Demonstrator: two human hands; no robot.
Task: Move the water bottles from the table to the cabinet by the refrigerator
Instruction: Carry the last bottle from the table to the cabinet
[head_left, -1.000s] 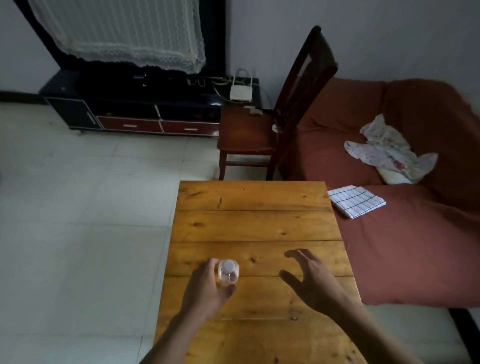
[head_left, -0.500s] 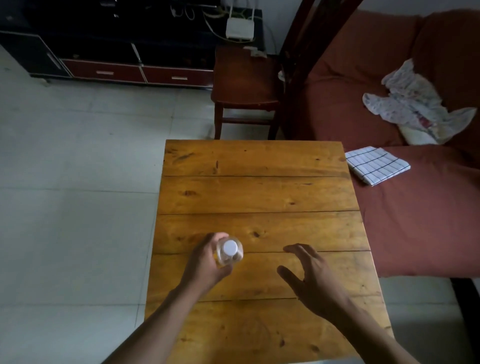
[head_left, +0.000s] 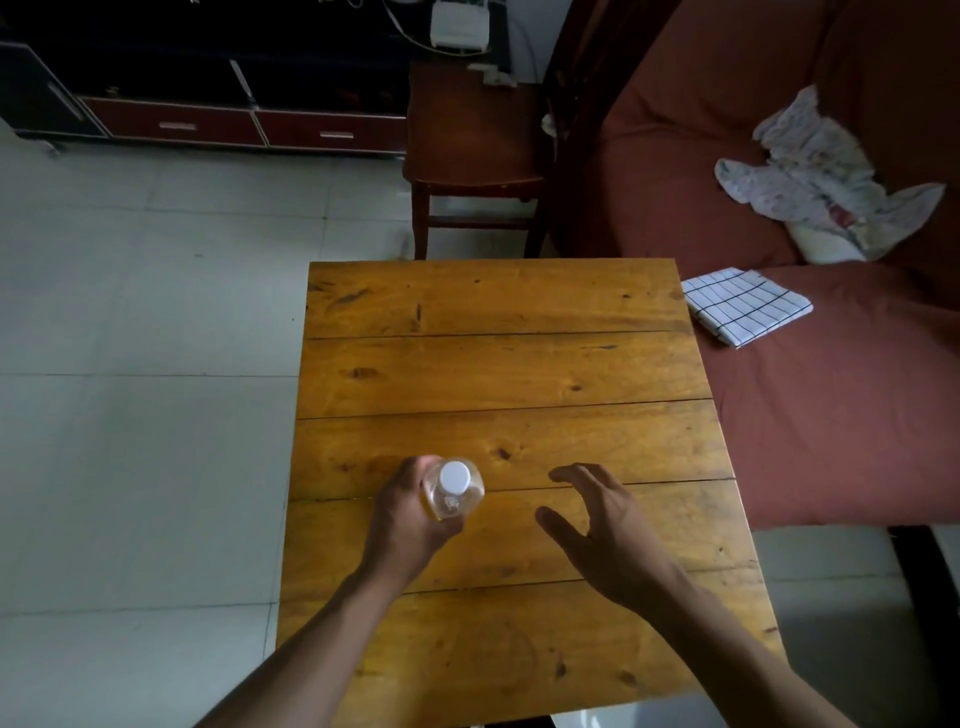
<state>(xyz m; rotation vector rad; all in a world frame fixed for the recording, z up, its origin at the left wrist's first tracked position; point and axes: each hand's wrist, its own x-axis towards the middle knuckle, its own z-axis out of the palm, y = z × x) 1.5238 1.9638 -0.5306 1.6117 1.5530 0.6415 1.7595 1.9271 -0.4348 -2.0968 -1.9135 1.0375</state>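
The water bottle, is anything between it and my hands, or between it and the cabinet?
Nothing is between them: the left hand already grips the water bottle above the table. The right hand hovers open beside it. The cabinet and refrigerator are out of view, so that path can't be judged.

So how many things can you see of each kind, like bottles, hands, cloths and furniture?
Bottles: 1, the water bottle, gripped by the left hand.
Hands: 2, that one and the right hand, which holds nothing.
Cloths: 2, the checked cloth and the crumpled floral cloth.
Furniture: 4, the table, chair, sofa, TV cabinet.
Total: 9.
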